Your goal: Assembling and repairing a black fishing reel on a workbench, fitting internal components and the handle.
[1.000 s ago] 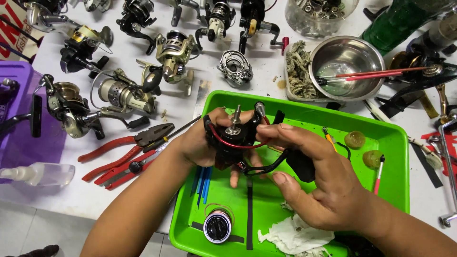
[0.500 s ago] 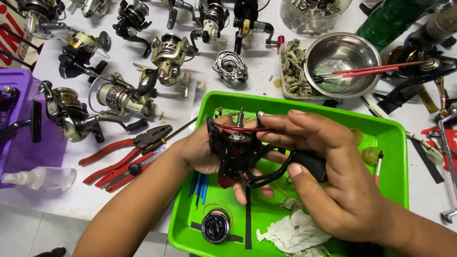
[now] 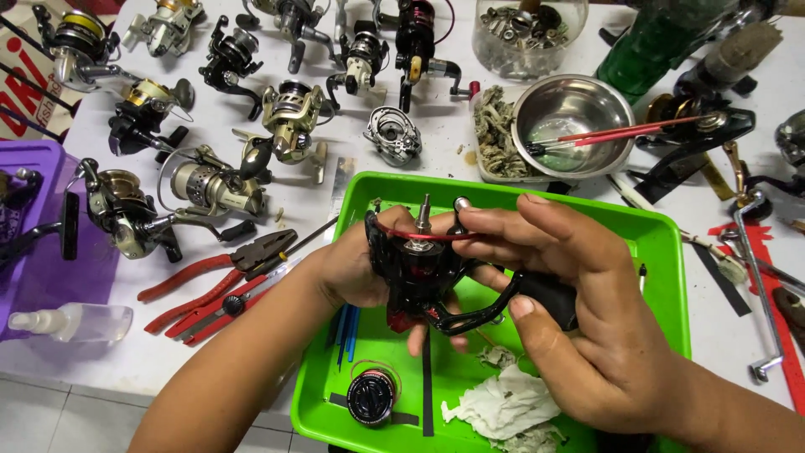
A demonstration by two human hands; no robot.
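Over the green tray (image 3: pixel 662 252), both hands grip one black-and-red fishing reel (image 3: pixel 419 273), held above the tray floor, not resting on it. Left hand (image 3: pixel 356 268) wraps the reel body from the far-left side, fingers curled under; fingertips show below the reel. Right hand (image 3: pixel 587 319) closes on it from the right: thumb and forefinger pinch near the top by the bare metal shaft, remaining fingers wrap the black handle knob (image 3: pixel 545 298). Spool is off the reel; shaft points away from the person.

Below the left hand, in the tray: a black round spool (image 3: pixel 371 396) and blue strips (image 3: pixel 348 331). Below the right hand, in the tray: crumpled white rag (image 3: pixel 503 407).

Left of the left hand, on the white surface (image 3: pixel 436 138): red-handled pliers (image 3: pixel 222 268), touching a red-handled cutter just beside them. Further left: clear spray bottle (image 3: pixel 71 321), purple bin (image 3: pixel 38 252).

Beyond the hands: several spinning reels, a loose silver reel frame (image 3: pixel 392 134), steel bowl (image 3: pixel 574 117) with red sticks lying across it, clear tub of small metal parts (image 3: pixel 528 29).
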